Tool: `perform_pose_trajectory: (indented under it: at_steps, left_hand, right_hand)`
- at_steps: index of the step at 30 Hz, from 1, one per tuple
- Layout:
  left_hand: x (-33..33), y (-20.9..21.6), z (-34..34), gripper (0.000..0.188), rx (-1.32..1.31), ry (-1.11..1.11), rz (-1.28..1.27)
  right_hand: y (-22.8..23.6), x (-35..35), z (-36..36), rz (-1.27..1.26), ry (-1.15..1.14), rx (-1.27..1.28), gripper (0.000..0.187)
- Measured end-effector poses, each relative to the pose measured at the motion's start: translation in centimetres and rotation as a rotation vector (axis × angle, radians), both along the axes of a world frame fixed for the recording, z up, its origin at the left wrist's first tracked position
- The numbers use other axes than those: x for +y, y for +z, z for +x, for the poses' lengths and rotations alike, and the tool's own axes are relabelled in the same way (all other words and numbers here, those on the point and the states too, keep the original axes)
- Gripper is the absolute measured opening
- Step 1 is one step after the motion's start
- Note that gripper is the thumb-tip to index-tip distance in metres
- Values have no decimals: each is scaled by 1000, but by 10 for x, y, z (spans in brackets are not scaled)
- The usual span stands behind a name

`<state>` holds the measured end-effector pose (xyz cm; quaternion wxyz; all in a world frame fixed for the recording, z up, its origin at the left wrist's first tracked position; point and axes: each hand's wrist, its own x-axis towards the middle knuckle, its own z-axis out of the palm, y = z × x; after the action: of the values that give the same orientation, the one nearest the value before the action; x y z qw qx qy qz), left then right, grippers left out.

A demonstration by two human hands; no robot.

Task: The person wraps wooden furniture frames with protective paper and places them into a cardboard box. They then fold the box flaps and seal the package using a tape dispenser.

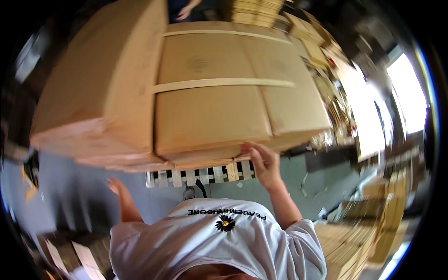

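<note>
Large brown cardboard boxes fill the space in front of me. A taller carton stands at the left, beside a lower middle carton and a narrower right carton. My right hand is at the front lower edge of the middle carton, fingertips against it and thumb apart, gripping nothing that I can see. My left hand hangs low below the tall carton, apart from it; its fingers are blurred. Two pale flat strips, a near strip and a far strip, lie across the lower cartons.
A slatted pallet shows under the cartons' front edge, above the grey floor. Flat cardboard stacks stand at my lower right, more stacks at the back. Another person's hand shows beyond the cartons.
</note>
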<state>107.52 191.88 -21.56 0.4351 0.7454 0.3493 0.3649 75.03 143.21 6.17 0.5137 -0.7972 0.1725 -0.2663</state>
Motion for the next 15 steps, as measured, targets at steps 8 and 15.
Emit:
perform_pose_trajectory:
  at_steps: [8, 15]
  left_hand:
    - [-355, -73, -323, 37, 1182, -2124, 383]
    - [-707, -8, -462, 33, 676, -2701, 961]
  right_hand:
    - [123, -119, -334, -840, -464, -801, 12]
    - [185, -152, -521, -2007, -752, -1094, 35]
